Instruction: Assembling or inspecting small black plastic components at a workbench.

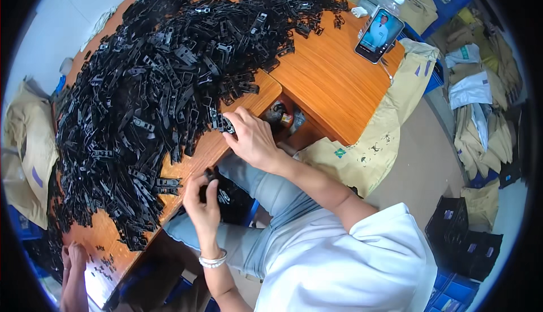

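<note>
A wide heap of black plastic clip-like parts (169, 74) covers much of the wooden table. At the table's edge, my right hand (253, 138) pinches a black plastic part (222, 122) between thumb and fingers, close against the heap. My left hand (202, 206), with a pale bracelet at its wrist, is held just off the edge above my lap. Its thumb and forefinger close on a small black piece (210, 173), whose exact shape is too small to tell. Two parts (168, 185) lie side by side on the wood near my left hand.
Another person's hand (76, 257) rests at the lower left table corner, beside scattered tiny dark pieces (103, 264). A phone (379, 35) leans upright at the right. Under the tabletop is an open compartment (294, 121). Tan sacks (367, 162) hang beside it; black crates (464, 238) stand at right.
</note>
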Tool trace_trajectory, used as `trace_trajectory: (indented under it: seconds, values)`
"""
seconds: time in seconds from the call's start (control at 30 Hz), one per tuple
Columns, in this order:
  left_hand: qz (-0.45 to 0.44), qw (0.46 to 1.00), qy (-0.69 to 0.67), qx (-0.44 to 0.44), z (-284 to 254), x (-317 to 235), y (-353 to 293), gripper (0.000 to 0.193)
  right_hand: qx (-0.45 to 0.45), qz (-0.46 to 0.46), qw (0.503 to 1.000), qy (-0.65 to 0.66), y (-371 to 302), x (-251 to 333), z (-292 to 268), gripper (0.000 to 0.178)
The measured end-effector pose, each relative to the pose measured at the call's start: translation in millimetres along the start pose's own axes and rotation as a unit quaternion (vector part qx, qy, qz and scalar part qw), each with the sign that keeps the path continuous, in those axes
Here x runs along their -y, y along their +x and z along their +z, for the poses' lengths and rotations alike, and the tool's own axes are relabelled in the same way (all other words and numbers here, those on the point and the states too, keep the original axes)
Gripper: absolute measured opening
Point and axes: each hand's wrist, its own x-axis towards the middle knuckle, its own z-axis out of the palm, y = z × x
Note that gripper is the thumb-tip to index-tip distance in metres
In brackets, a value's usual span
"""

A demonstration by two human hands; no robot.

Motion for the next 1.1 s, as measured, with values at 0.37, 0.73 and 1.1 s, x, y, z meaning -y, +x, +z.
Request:
trace_trajectory:
  seconds: [0.37, 0.73, 1.1]
  values:
    - [0.099, 0.99, -0.058, 0.085, 43, 2, 60, 0.014, 0.018, -0.03, 0.997, 0.073, 7, -15, -8, 0.019]
    - [0.15, 0.978, 0.098, 0.101, 42, -8, 75, 0.009, 0.023, -0.063, 0.99, 0.122, 11, -20, -5, 0.015]
    - [0.138, 0.98, 0.144, -0.001, 41, -2, 59, 0.007, 0.009, -0.023, 0.974, 0.225, 15, -28, -3, 0.009]
